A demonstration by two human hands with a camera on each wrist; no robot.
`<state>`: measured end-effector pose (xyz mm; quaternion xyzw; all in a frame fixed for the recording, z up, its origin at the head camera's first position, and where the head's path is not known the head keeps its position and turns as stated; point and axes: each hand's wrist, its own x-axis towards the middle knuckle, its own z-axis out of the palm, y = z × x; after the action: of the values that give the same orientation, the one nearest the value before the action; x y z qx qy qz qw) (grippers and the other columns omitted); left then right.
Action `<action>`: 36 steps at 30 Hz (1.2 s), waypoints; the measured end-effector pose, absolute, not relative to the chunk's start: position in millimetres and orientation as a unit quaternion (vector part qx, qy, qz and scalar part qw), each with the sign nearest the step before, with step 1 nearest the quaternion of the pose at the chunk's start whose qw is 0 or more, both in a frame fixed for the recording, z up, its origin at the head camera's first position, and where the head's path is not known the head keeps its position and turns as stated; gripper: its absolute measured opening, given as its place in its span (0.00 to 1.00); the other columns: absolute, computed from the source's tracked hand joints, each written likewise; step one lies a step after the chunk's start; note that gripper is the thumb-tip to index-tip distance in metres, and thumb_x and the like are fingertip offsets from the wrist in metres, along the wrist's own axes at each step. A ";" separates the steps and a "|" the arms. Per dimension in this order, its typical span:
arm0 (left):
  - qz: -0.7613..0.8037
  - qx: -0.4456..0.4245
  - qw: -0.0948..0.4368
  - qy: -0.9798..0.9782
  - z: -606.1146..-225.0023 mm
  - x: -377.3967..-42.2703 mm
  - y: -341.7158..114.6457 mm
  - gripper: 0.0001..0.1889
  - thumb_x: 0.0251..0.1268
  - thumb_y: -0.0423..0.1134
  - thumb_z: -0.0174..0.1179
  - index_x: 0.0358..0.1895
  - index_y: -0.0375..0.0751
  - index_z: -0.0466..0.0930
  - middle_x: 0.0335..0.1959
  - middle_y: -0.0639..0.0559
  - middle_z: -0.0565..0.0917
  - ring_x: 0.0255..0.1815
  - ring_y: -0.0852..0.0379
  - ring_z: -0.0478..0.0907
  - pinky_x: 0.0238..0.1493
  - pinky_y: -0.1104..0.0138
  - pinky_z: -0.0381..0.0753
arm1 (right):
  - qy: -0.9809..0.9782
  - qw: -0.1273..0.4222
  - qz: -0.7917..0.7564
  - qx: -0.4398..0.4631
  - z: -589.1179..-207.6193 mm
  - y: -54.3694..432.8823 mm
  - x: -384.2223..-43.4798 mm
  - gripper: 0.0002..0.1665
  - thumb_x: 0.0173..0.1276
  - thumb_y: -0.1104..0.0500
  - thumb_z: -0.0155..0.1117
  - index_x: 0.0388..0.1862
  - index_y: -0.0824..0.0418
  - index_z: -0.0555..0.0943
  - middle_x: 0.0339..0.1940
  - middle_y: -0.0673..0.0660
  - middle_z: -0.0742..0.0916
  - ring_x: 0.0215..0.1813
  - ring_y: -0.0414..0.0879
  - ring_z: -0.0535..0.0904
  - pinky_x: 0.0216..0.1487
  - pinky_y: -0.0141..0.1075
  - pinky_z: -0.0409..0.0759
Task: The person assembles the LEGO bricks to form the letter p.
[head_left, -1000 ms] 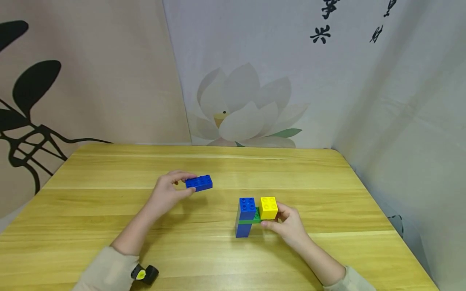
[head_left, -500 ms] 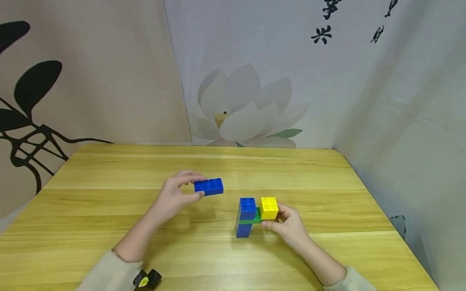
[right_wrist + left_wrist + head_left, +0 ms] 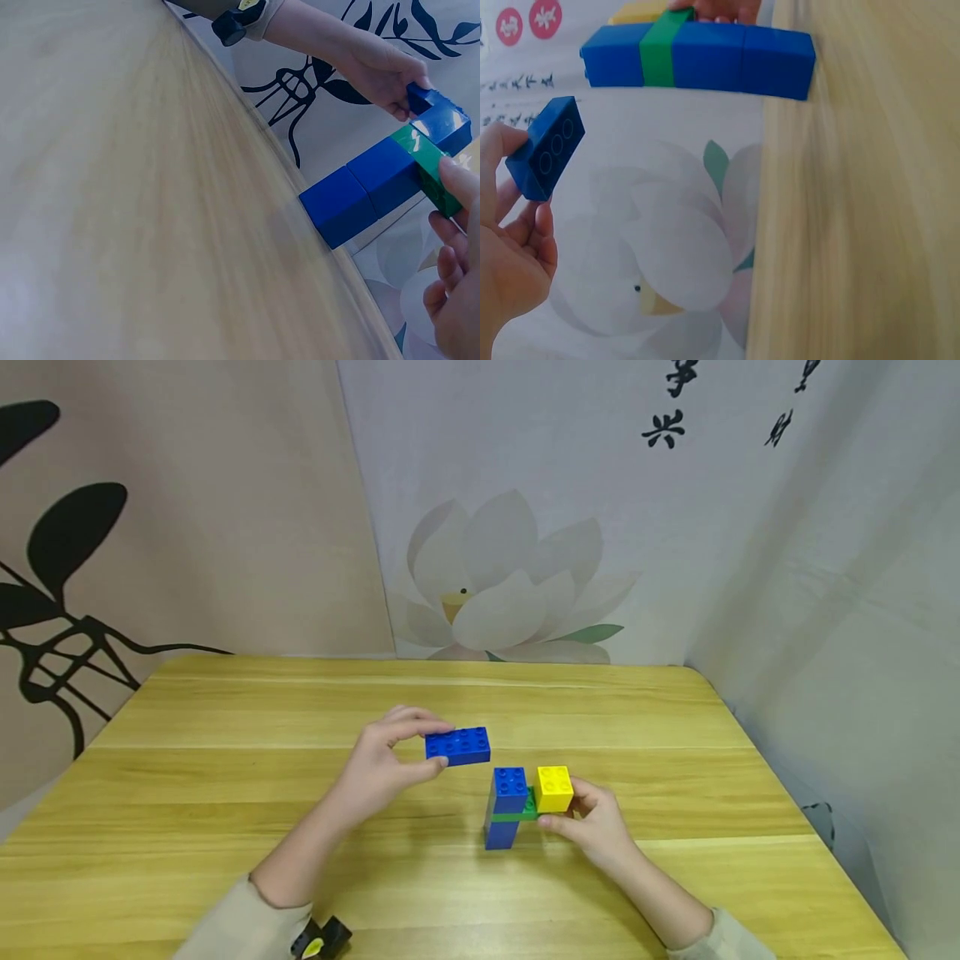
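My left hand (image 3: 386,768) pinches a long blue building brick (image 3: 459,746) between thumb and fingers, raised behind and left of a small tower. Its hollow underside with round tubes shows in the left wrist view. The tower stands upright on the table, with stacked blue bricks (image 3: 360,187) below, a green brick (image 3: 427,161) sticking out to the right, and a blue brick (image 3: 510,787) above it. A yellow brick (image 3: 554,789) sits on the green brick's outer end. My right hand (image 3: 600,827) grips that end, thumb against the green brick and fingers partly hidden.
The wooden table (image 3: 225,802) reaches back to a printed cloth backdrop (image 3: 517,527) with a lotus and dark plant shapes. Another cloth (image 3: 840,610) hangs along the right side. A black wrist device (image 3: 322,937) sits at the left sleeve.
My left hand has carried the long blue brick to the right, from well left of the tower to close behind its top. My right hand and the tower have stayed in place.
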<state>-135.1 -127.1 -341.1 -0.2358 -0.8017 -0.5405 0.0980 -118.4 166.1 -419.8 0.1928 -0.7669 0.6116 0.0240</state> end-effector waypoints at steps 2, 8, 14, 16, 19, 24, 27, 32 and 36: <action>-0.544 -0.240 0.100 -0.798 -338.4 -134.3 -122.3 0.17 0.50 0.28 0.70 0.46 0.43 0.86 0.47 0.56 0.81 0.54 0.56 0.71 0.57 0.45 0.66 | -0.767 0.024 0.611 0.194 -419.5 165.8 -118.6 0.22 0.54 0.71 0.72 0.48 0.73 0.79 0.37 0.49 0.86 0.34 0.42 0.73 0.34 0.31 0.71; -0.545 -0.246 0.095 -0.796 -333.1 -132.9 -108.3 0.17 0.49 0.28 0.71 0.45 0.44 0.86 0.46 0.58 0.81 0.52 0.56 0.71 0.57 0.46 0.67 | -0.766 0.024 0.612 0.196 -418.7 165.1 -119.2 0.21 0.54 0.71 0.72 0.48 0.73 0.80 0.37 0.49 0.86 0.34 0.42 0.73 0.34 0.31 0.71; -0.542 -0.255 0.086 -0.796 -333.1 -132.1 -94.8 0.16 0.48 0.30 0.72 0.44 0.45 0.86 0.44 0.60 0.81 0.50 0.58 0.72 0.56 0.48 0.68 | -0.763 0.027 0.614 0.202 -419.8 165.8 -119.7 0.21 0.54 0.72 0.71 0.48 0.73 0.80 0.36 0.47 0.85 0.32 0.42 0.73 0.33 0.31 0.70; -0.543 -0.257 0.080 -0.796 -334.1 -132.0 -91.6 0.17 0.48 0.30 0.72 0.44 0.45 0.86 0.44 0.60 0.81 0.51 0.58 0.71 0.56 0.48 0.68 | -0.764 0.024 0.614 0.199 -420.2 166.0 -120.0 0.21 0.54 0.71 0.72 0.48 0.73 0.80 0.36 0.48 0.86 0.32 0.42 0.73 0.33 0.31 0.70; -0.543 -0.260 0.071 -0.795 -334.8 -131.5 -87.4 0.17 0.49 0.31 0.72 0.45 0.46 0.86 0.45 0.60 0.80 0.52 0.58 0.71 0.57 0.47 0.67 | -0.764 0.021 0.614 0.196 -421.0 166.3 -120.5 0.21 0.54 0.71 0.72 0.48 0.72 0.80 0.37 0.48 0.86 0.33 0.42 0.73 0.33 0.31 0.70; -0.545 -0.272 0.065 -0.790 -333.5 -131.0 -80.0 0.17 0.49 0.31 0.72 0.45 0.47 0.86 0.45 0.60 0.80 0.51 0.58 0.71 0.55 0.49 0.70 | -0.764 0.022 0.613 0.201 -422.0 167.1 -120.8 0.21 0.54 0.70 0.72 0.48 0.71 0.80 0.36 0.48 0.86 0.32 0.42 0.73 0.32 0.31 0.70; -0.544 -0.277 0.061 -0.790 -332.7 -130.5 -75.4 0.16 0.50 0.32 0.72 0.44 0.47 0.86 0.44 0.60 0.80 0.50 0.58 0.70 0.54 0.51 0.71 | -0.762 0.025 0.614 0.207 -422.5 167.4 -120.6 0.21 0.55 0.70 0.72 0.48 0.71 0.80 0.36 0.48 0.86 0.32 0.42 0.73 0.32 0.31 0.70; -0.543 -0.279 0.052 -0.791 -331.9 -129.3 -69.7 0.16 0.50 0.32 0.72 0.45 0.47 0.86 0.45 0.61 0.80 0.51 0.59 0.70 0.54 0.53 0.72 | -0.758 0.030 0.614 0.219 -423.8 168.0 -120.9 0.20 0.56 0.71 0.71 0.48 0.71 0.80 0.36 0.48 0.86 0.32 0.42 0.73 0.32 0.31 0.70; -0.549 -0.282 0.043 -0.786 -330.3 -128.1 -66.5 0.17 0.49 0.31 0.72 0.44 0.46 0.86 0.45 0.60 0.80 0.51 0.58 0.69 0.52 0.55 0.74 | -0.756 0.030 0.613 0.225 -424.6 168.6 -120.9 0.20 0.57 0.70 0.71 0.49 0.71 0.80 0.36 0.48 0.86 0.31 0.42 0.73 0.31 0.31 0.70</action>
<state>-128.1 -66.5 -330.3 -0.2820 -0.7856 -0.5490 0.0431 -120.9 168.6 -424.6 0.2248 -0.7564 0.6135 0.0303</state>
